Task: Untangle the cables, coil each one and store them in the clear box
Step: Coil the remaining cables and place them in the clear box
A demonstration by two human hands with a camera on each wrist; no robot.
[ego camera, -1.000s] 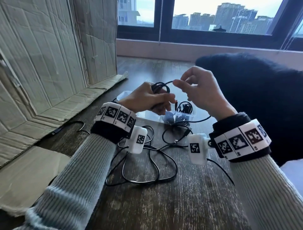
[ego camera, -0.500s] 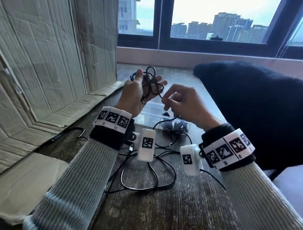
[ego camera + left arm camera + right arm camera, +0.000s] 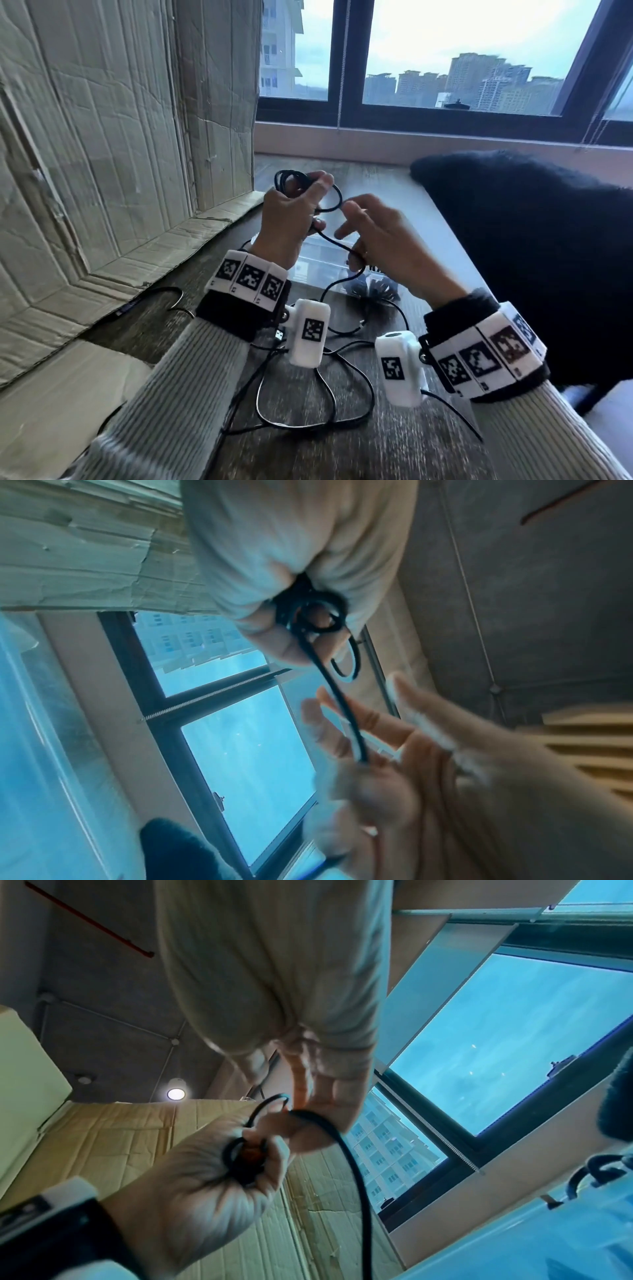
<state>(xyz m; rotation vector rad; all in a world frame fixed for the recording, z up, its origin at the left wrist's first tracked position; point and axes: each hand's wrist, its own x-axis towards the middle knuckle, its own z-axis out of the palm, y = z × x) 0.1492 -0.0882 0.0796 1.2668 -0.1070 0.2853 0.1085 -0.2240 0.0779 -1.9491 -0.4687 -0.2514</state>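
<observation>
My left hand (image 3: 291, 219) is raised above the table and grips a small coil of black cable (image 3: 291, 180) between thumb and fingers. The coil (image 3: 318, 615) shows several loops in the left wrist view. A free length runs from it down to my right hand (image 3: 359, 246), which pinches it near the thumb while the other fingers (image 3: 404, 696) stay spread. The rest of that cable drops to the table. The clear box (image 3: 318, 250) stands just behind my hands, with coiled cables (image 3: 376, 291) inside it.
Loose black cables (image 3: 318, 421) lie looped on the wooden table under my wrists, with a USB plug (image 3: 279, 334) among them. Flattened cardboard (image 3: 102, 154) stands at the left with another lead (image 3: 171, 291) at its foot. A dark fleecy bundle (image 3: 531, 257) fills the right side.
My left hand has lifted and turned upright with the coil. My right hand dropped lower along the cable and spread its fingers.
</observation>
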